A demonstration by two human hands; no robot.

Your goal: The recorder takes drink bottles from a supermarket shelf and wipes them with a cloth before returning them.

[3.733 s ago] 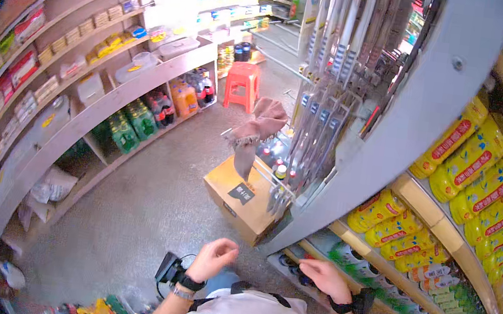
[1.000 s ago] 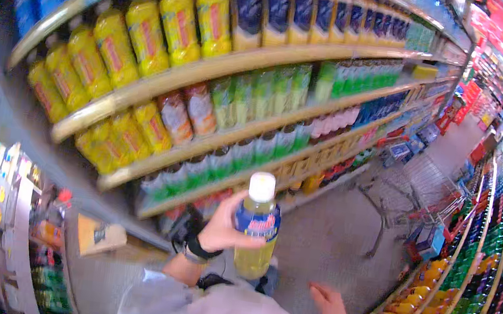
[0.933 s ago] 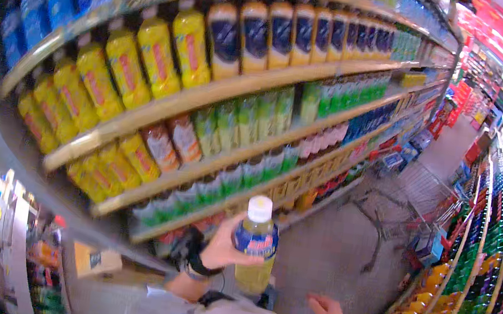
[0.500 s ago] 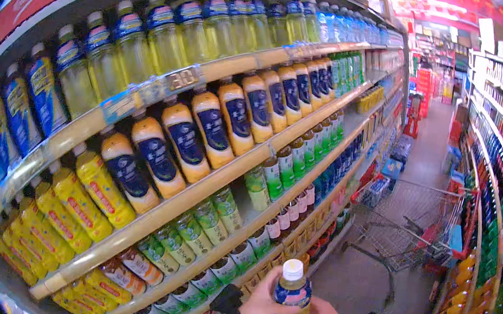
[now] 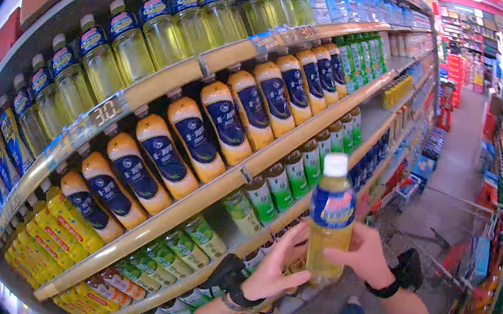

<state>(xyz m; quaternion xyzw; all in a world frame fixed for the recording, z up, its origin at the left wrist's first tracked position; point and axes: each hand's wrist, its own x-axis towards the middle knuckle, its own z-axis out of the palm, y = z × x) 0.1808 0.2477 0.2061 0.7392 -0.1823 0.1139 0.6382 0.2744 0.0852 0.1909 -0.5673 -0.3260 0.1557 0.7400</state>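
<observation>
The person stood at the drinks shelves (image 5: 208, 193), both hands clasped around an upright yellow bottle (image 5: 330, 221) with a white cap: left hand (image 5: 278, 268) cupping its lower side, right hand (image 5: 365, 254) gripping it, orange bottles (image 5: 194, 133) just beyond

Yellow bottle (image 5: 330, 221), white cap, blue label, held upright before the shelf (image 5: 216, 187) front edge. Orange bottles (image 5: 204, 132) with dark blue labels line that shelf; pale yellow bottles (image 5: 153, 33) with blue labels stand above; green-labelled bottles (image 5: 279, 186) below.
</observation>
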